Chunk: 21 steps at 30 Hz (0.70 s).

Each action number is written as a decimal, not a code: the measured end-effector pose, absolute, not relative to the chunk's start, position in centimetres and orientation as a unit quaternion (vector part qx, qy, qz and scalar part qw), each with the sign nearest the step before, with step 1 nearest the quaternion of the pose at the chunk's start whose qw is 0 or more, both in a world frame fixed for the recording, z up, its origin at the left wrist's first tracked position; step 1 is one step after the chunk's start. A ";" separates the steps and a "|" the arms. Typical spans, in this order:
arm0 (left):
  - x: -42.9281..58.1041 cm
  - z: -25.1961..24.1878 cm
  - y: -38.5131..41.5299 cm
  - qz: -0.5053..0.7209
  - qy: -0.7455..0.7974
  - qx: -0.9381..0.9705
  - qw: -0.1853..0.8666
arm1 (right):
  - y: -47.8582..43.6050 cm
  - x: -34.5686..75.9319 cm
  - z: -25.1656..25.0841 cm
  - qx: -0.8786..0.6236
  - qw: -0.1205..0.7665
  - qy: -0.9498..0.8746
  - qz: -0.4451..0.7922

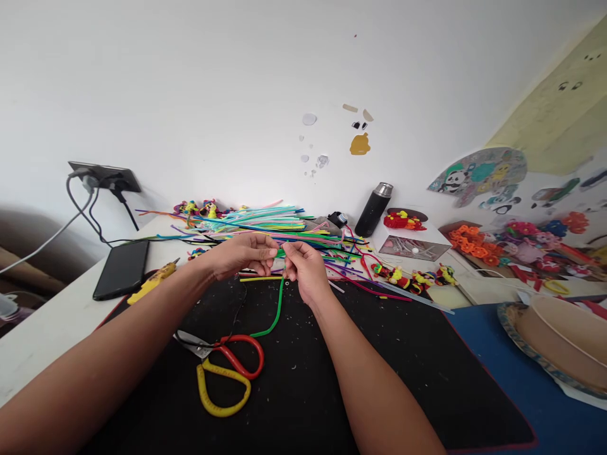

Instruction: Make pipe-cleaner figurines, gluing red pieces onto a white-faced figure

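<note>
A green pipe cleaner runs between my two hands, its loose end curving down to the black mat. My left hand pinches it between thumb and fingers. Close beside, my right hand pinches the same pipe cleaner, fingertips almost touching the left ones. What the fingers form there is too small to make out. Below my hands lie scissors with one red and one yellow handle. Behind them spreads a pile of colourful pipe cleaners.
A phone and a yellow tool lie at the left. Near the wall stand a black thermos and a white box. Small colourful figures sit right of the pile. At the far right is a round basin.
</note>
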<state>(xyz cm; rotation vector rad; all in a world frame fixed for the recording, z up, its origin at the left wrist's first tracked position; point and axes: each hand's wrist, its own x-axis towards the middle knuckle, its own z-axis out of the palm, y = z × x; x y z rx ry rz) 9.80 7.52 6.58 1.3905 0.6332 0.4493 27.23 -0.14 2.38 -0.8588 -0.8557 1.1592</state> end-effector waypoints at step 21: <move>11.4 5.9 6.6 0.315 0.308 0.685 0.581 | 0.0 27.3 2.5 -0.359 0.696 -0.352 0.513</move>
